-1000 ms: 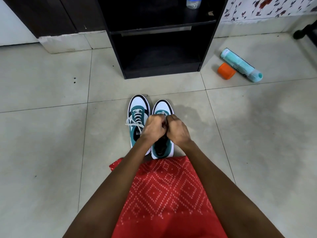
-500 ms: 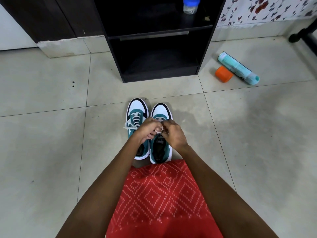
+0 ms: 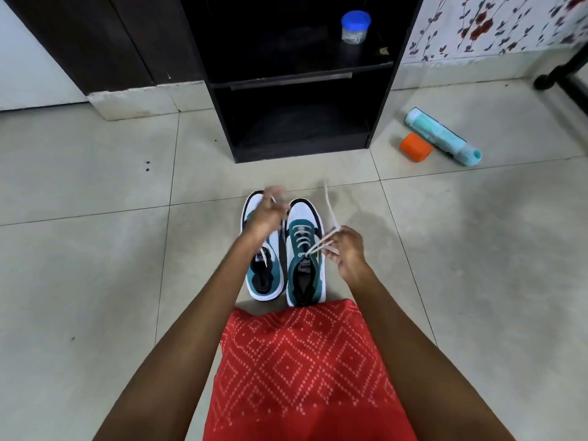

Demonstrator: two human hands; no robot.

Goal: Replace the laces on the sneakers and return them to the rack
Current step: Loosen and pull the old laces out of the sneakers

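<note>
Two white, teal and black sneakers stand side by side on the tiled floor, toes toward the black rack (image 3: 222, 116). My right hand (image 3: 348, 249) pinches a white lace (image 3: 329, 214) pulled out to the right of the right sneaker (image 3: 305, 265); the lace end flies up, blurred. My left hand (image 3: 264, 214) hovers over the left sneaker (image 3: 264, 281), blurred, holding the other lace end stretched to the left. The right sneaker's lace is threaded through its eyelets. The left sneaker's toe and laces are hidden under my left hand.
The rack's lower shelf (image 3: 302, 135) is open and dark. A jar with a blue lid (image 3: 354, 27) stands on the upper shelf. An orange cap (image 3: 415, 147) and a teal tube (image 3: 442, 135) lie on the floor to the right. Red patterned cloth (image 3: 302, 370) covers my lap.
My hands were together over the right sneaker's tongue; now they have pulled apart, left hand going left and forward, right hand going right, drawing the lace ends out taut.
</note>
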